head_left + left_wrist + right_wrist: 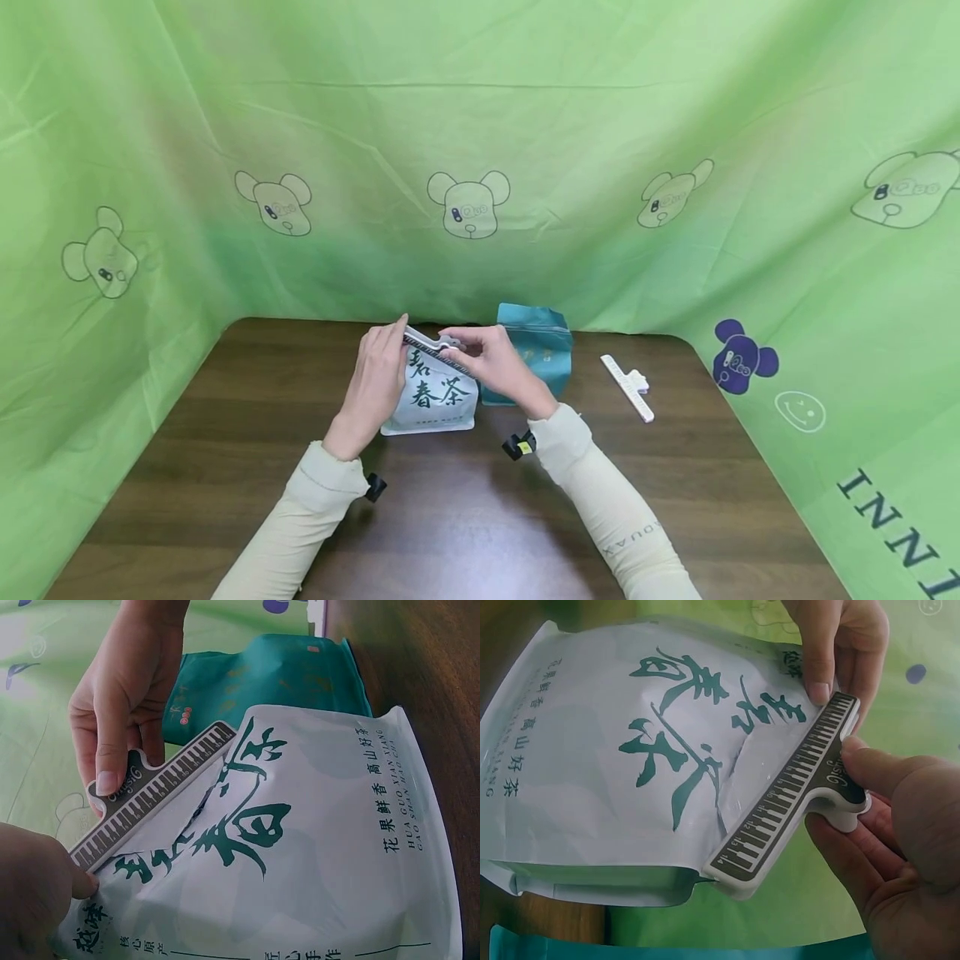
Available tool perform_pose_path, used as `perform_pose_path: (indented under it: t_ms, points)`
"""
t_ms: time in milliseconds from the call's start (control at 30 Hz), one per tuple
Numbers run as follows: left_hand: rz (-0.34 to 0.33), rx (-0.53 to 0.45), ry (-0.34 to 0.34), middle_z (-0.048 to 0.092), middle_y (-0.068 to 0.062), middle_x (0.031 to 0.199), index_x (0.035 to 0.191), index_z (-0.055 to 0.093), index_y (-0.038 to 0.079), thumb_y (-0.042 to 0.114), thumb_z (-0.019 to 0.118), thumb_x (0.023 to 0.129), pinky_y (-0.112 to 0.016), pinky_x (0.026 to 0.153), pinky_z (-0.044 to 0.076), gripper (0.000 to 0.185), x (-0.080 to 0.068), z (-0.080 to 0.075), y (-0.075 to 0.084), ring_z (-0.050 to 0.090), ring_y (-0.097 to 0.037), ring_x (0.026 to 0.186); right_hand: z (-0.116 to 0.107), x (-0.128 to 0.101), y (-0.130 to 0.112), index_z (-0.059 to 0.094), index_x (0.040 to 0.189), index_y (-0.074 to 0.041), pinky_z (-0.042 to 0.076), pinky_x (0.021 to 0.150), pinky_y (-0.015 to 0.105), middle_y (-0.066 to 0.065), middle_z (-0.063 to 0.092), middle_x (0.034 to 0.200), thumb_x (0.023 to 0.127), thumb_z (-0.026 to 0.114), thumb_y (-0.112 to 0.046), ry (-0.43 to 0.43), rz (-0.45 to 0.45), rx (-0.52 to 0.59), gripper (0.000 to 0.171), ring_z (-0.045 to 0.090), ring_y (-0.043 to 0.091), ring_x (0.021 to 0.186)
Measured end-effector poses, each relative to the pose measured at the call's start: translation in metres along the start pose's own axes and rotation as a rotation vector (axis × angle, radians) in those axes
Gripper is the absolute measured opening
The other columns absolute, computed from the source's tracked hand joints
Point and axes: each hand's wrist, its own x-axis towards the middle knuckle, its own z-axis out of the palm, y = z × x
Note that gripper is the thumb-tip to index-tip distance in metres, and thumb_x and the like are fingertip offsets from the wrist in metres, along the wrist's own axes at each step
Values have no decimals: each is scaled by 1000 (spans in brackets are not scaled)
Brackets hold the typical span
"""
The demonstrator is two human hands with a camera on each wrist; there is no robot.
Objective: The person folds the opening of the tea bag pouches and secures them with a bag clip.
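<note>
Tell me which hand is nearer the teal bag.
Right. The right hand pinches the piano-key clip directly in front of the teal bag; the left hand holds the white bag's far side.

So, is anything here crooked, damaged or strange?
Yes: the sealing clip sits slanted across the folded top of the white tea bag, and the bag is creased beneath it. Right hand pinches the clip's handle; left hand holds its other end. Nothing is spilled.
</note>
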Motion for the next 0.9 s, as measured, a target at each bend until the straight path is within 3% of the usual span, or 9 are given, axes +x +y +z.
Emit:
perform_pose_path:
  t_ms: [400,633,900]
  points:
    - [0,-26,4,64,-26,126,139,52,-13,-6,59,98,-49,104,42,42,0,1,-2,56,-38,106,-2,3,-2,76,117,-3,53,59,23,13,77,107,92,75,-14,-17,-18,-60,27,66,7,69]
    - [4,-31,-24,64,-26,126,141,50,-12,-4,61,97,-50,105,41,46,0,-1,-2,55,-38,108,-1,3,-3,75,119,-3,54,61,23,13,77,107,93,73,-15,-30,12,-58,28,66,8,70]
    - [19,-48,-14,66,-24,120,136,55,-10,2,63,98,-50,102,42,40,3,-1,-3,56,-38,107,3,2,1,73,122,-4,55,65,25,11,77,105,94,73,-11,26,-15,-73,29,67,11,72]
